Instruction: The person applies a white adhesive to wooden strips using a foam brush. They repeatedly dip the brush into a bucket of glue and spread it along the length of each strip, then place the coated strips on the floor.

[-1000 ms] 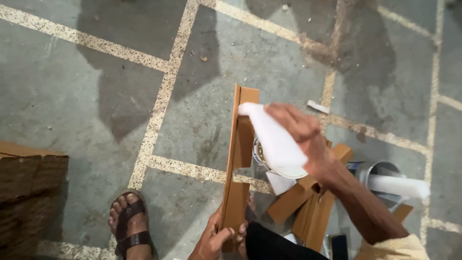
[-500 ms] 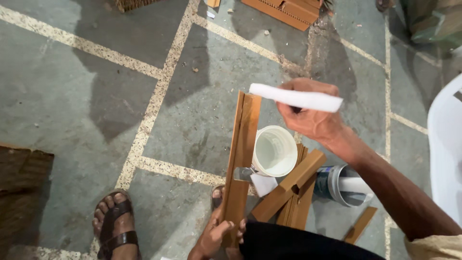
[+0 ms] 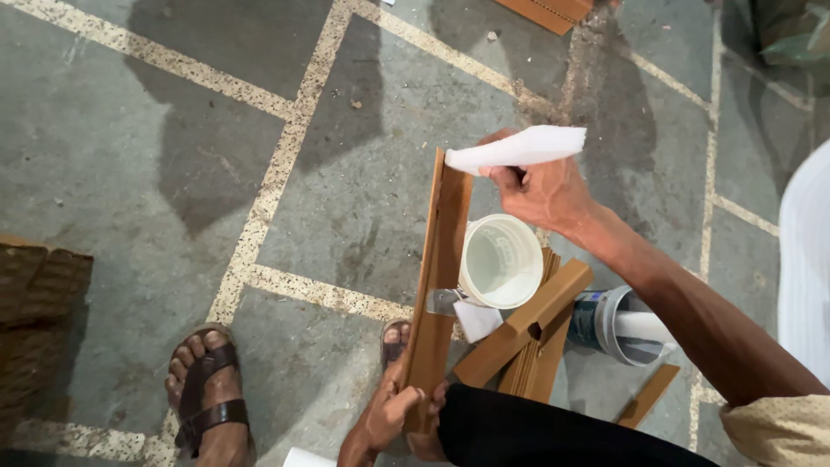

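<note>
Around the hands: a white plastic bucket stands open-mouthed on the floor, just below the right hand's fingers and right beside the upright plank. A stack of short brown wood strips lies slanting under and beside the bucket, and a small white scrap lies at the plank's foot.
In the way: the plank crosses in front of the bucket's left rim; the right forearm passes over the strips.
Containers: a grey and blue tin lies on its side to the right of the strips, a white roll poking out of its mouth; its label is too small to make out.
Further off: another brown board lies at the top edge, well away from both hands; a woven brown basket sits far left.
Feet: a foot in a brown sandal is planted on the floor left of the left hand.
Plank: a long brown wooden plank stands nearly upright, tilted slightly.
Left hand: low, fingers closed around the plank's bottom end.
Right hand: raised at the plank's top, wrist bent, fingers pinching a folded white cloth that rests against the top edge.
</note>
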